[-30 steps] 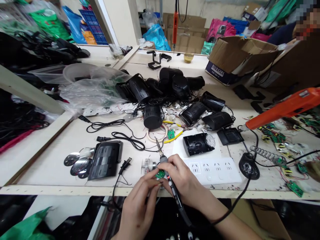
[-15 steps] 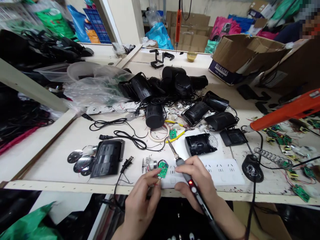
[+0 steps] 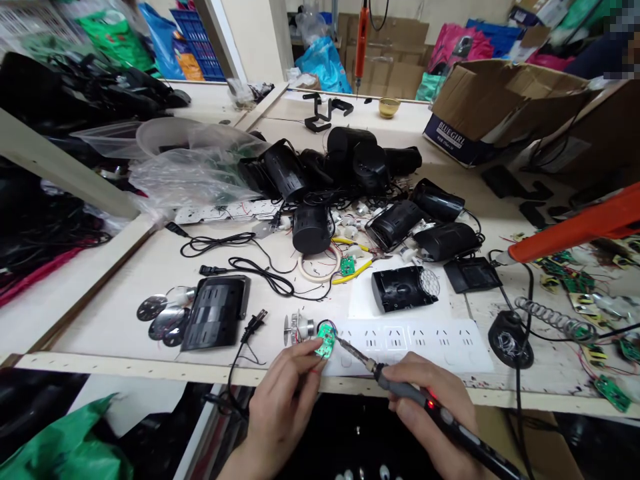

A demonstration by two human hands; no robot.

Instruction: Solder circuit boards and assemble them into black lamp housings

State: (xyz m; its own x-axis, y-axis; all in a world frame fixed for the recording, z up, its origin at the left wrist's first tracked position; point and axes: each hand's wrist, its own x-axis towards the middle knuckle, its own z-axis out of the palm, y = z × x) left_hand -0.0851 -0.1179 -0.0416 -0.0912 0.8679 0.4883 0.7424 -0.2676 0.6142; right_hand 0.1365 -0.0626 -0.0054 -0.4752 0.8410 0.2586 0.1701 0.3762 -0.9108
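Pinched in the fingers of my left hand is a small green circuit board, near the table's front edge. My right hand is wrapped round a soldering iron with a red light lit on its handle. The iron's tip points left and reaches the right edge of the board; whether it touches cannot be told. Just left of the board stands a small motor with a metal disc. Below and right of the board lies a white power strip.
A black half-shell lies behind the strip, with yellow-handled pliers farther back. On the left are a black housing and a plug. An orange electric screwdriver and soldering iron stand are at the right.
My right hand has moved right and turned the soldering iron, bringing its tip down from behind the board to the board's right edge. My left hand keeps hold of the board.
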